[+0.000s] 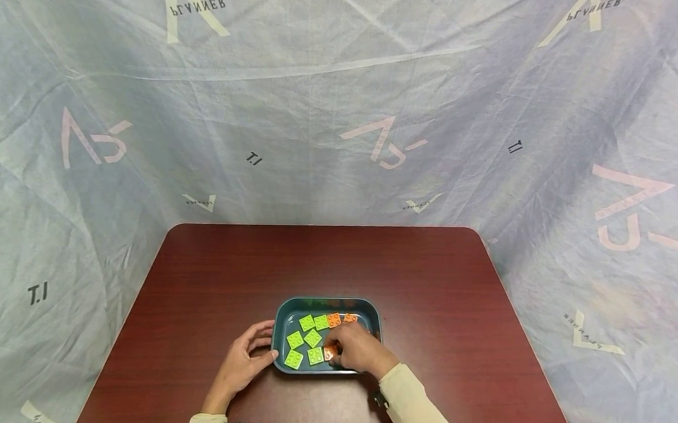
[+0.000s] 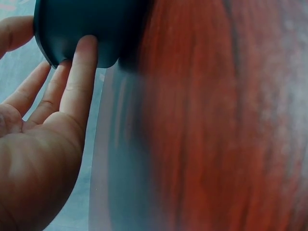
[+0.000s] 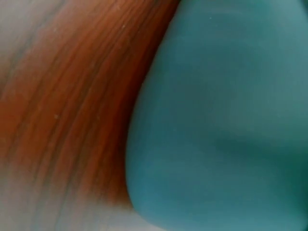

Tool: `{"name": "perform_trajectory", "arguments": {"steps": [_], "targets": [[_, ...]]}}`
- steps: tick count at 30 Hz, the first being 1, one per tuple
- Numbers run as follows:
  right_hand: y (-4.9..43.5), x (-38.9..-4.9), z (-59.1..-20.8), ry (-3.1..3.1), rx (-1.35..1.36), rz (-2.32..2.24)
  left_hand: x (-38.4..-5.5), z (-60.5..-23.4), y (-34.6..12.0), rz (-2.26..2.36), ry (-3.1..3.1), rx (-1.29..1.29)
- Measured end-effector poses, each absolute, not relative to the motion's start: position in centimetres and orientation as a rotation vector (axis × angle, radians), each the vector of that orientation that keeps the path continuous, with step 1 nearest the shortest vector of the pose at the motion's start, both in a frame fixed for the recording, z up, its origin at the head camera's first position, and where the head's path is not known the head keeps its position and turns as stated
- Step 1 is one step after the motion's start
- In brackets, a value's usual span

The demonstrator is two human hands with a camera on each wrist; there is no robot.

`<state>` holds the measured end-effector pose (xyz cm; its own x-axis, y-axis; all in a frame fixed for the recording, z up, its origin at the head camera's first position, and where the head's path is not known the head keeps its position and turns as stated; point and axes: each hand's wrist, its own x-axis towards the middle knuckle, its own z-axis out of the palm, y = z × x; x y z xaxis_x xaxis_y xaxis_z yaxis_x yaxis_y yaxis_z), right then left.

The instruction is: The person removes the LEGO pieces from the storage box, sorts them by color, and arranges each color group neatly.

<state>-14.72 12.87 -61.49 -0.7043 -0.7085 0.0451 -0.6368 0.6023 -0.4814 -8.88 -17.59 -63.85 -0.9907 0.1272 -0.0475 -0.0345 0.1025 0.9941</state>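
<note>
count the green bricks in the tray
6 in the tray: far-left green brick, far-right green brick, middle-left green brick, middle-right green brick, near-left green brick, near-right green brick. The right grip may hide more.

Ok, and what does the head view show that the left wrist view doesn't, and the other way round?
Only the head view shows the green bricks and orange bricks inside the tray, with the right hand in among them.

Only the left wrist view shows the palm side of the left hand and, close up, a fingertip against the tray's outer wall.

Both show the left hand, the tray and the table.
</note>
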Motion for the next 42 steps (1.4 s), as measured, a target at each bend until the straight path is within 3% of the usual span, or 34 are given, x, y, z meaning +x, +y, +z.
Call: {"name": "perform_trajectory", "arguments": {"steps": [42], "targets": [[14.8, -16.0, -59.9, 2.843, -1.081, -0.890, -8.9, -63.7, -17.6, 2.023, 2.235, 0.096]]}}
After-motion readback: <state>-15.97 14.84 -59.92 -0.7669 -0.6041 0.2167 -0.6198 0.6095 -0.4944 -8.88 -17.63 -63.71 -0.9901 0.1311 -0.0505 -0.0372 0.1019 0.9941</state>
